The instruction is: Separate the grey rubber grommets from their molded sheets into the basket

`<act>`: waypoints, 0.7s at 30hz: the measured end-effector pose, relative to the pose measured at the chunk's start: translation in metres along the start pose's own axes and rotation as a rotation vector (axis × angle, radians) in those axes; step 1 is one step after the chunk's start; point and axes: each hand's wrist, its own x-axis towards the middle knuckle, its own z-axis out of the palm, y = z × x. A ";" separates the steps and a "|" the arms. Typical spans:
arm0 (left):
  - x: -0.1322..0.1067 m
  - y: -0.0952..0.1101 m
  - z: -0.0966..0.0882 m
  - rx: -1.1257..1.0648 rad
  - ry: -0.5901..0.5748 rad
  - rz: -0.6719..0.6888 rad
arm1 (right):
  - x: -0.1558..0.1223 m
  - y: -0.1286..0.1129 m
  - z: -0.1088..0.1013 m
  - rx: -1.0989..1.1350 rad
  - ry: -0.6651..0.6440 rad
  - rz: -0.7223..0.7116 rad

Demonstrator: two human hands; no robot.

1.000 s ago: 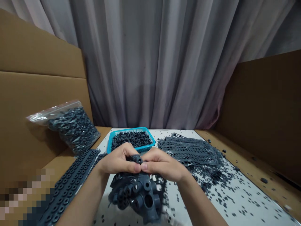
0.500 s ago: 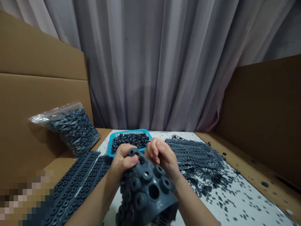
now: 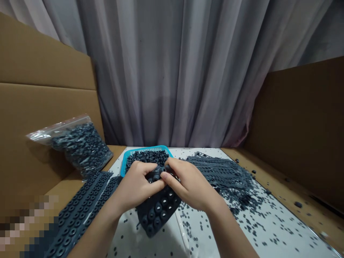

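Both hands grip a dark grey rubber sheet (image 3: 157, 212) studded with round ring-shaped bosses, some of its holes open right through. My left hand (image 3: 135, 184) pinches the sheet's far end between thumb and fingers. From the other side my right hand (image 3: 189, 182) closes thumb and fingers on the same end, its fingertips beside a ring boss. The sheet's near end hangs tilted over the white table. Just beyond the hands stands a blue basket (image 3: 123, 168) full of small dark rubber pieces (image 3: 147, 156).
A zip bag (image 3: 83, 147) of rubber rings leans on the cardboard wall (image 3: 45, 118) at left. Studded strips (image 3: 80, 211) lie below it. To the right are stacked perforated sheets (image 3: 217, 172) and many scattered bits on the white table (image 3: 223, 233). Another cardboard wall (image 3: 301, 132) stands right.
The sheet has swung from bent up close to me to hanging lower and farther off. My right hand has come down onto its end beside my left.
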 end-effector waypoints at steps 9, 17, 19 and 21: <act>-0.006 0.002 -0.013 0.089 -0.208 0.058 | 0.003 0.005 0.004 0.065 -0.176 -0.022; 0.007 -0.024 -0.009 -0.357 -0.355 0.137 | 0.009 0.015 0.019 0.610 -0.169 -0.170; 0.010 -0.031 -0.003 -0.450 -0.280 0.138 | 0.011 0.018 0.029 0.772 -0.093 -0.131; 0.011 -0.034 0.004 -0.519 -0.169 0.110 | 0.014 0.019 0.040 0.941 -0.038 -0.049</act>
